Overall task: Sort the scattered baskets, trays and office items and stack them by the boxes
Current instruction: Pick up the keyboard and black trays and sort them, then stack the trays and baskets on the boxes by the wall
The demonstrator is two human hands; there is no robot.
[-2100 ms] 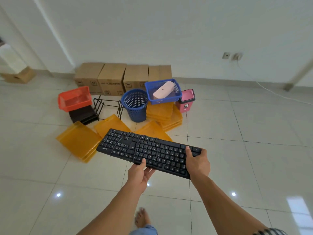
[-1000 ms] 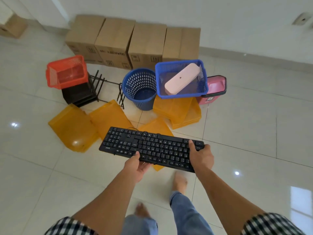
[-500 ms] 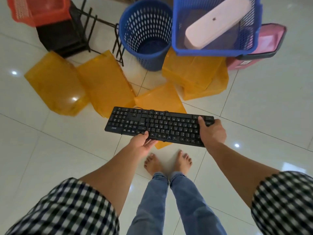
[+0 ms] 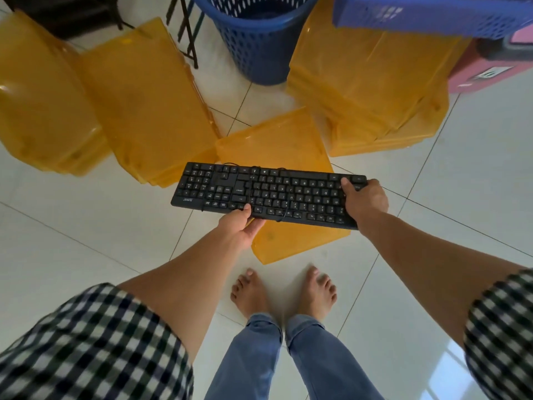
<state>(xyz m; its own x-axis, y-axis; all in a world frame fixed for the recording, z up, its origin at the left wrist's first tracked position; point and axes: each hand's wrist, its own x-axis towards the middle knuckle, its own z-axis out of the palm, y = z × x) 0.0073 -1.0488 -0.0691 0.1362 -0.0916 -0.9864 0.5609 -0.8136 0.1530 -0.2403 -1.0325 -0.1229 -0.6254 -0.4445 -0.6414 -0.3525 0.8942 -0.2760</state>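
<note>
Black keyboard (image 4: 268, 194) held level over yellow tray (image 4: 277, 145); left grip (image 4: 240, 226) and right grip (image 4: 364, 197) both clasp it

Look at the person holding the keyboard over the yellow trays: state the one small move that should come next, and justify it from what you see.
Probably lower the keyboard flat onto the yellow tray right beneath it. Both the left hand and right hand grip it level, and that tray shows nothing else on it.
</note>
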